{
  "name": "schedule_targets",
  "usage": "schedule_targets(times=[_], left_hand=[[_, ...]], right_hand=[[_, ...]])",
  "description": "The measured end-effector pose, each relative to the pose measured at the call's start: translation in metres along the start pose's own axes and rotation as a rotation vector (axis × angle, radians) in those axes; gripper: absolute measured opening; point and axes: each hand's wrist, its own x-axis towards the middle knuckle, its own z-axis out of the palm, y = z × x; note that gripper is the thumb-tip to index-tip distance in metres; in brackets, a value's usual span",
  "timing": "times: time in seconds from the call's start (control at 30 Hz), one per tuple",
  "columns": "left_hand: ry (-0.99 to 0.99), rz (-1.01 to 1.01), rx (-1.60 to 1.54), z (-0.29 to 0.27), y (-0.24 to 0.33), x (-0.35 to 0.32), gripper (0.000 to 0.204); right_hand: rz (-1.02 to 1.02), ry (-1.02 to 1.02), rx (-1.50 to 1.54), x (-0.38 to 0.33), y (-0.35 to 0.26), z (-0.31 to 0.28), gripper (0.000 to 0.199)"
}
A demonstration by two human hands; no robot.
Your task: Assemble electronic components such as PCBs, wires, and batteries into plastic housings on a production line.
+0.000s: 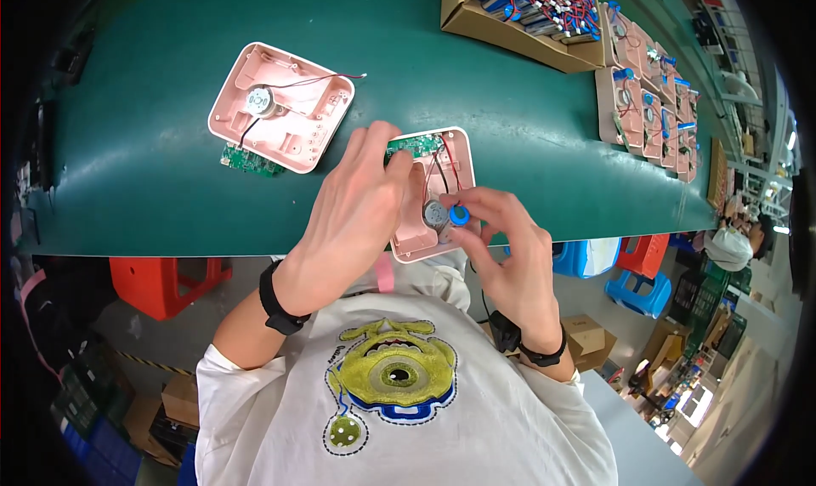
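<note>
A pink plastic housing (413, 247) is at the table's near edge, with its open side up. Inside it are a green circuit board (422, 144), a round metal motor (435, 213) and red and black wires. My left hand (359, 198) has its fingers bent over the housing's upper left side and the end of the board, and its fingertips are partly hidden. Beside the motor, a blue cylindrical battery (459, 216) is pinched between the thumb and fingers of my right hand (513, 246).
To the left lies another pink housing (299, 153) with a motor and wires; a green board (247, 160) hangs out beside it. A cardboard box (544, 49) of blue batteries stands at the back. Several filled pink housings (609, 116) line the right. Stools (146, 284) stand below the table.
</note>
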Motion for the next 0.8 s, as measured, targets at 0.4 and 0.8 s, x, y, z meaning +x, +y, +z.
schedule_targets(times=[0.4,0.8], left_hand=[[-0.039,-0.016,-0.024,-0.004,0.000,-0.002,0.038],[-0.063,-0.029,-0.035,-0.005,0.001,-0.001,0.030]], right_hand=[[0.119,0.104,0.043,0.023,-0.001,-0.006,0.036],[-0.110,0.085,-0.261,0.035,0.007,0.000,0.022]])
